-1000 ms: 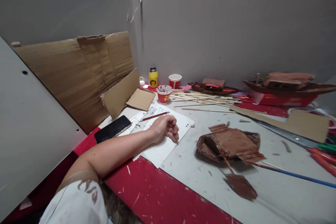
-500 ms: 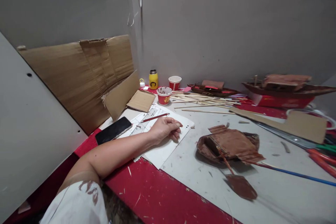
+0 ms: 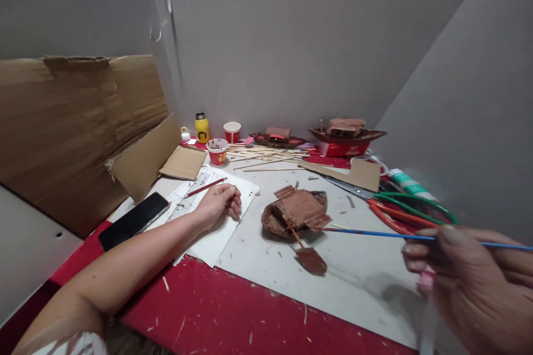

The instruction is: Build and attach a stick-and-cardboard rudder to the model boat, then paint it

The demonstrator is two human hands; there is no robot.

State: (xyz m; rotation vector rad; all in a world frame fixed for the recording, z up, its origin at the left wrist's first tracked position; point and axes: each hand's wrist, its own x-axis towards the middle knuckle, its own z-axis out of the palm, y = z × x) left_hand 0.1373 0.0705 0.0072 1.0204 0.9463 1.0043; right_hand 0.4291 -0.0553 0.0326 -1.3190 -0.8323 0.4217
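Note:
My right hand pinches a thin blue paintbrush at the right. The brush's brown-stained end reaches the side of a small brown model boat with a curved roof. A brown paddle leans out of the boat's open end, its blade towards me. My left hand rests on white drawing sheets, its fingers curled, with nothing visible in them. Just beyond it lies a dark red pencil.
A phone lies beside my left forearm. Behind are a paint-stained paper cup, thin sticks and two finished-looking boats, the larger boat on a red box. Orange-and-green-handled scissors lie right. Cardboard leans left.
The view has turned to the right, so objects sit further left. My right hand now shows, holding the brush whose blue handle was visible before. My left hand stays on the paper.

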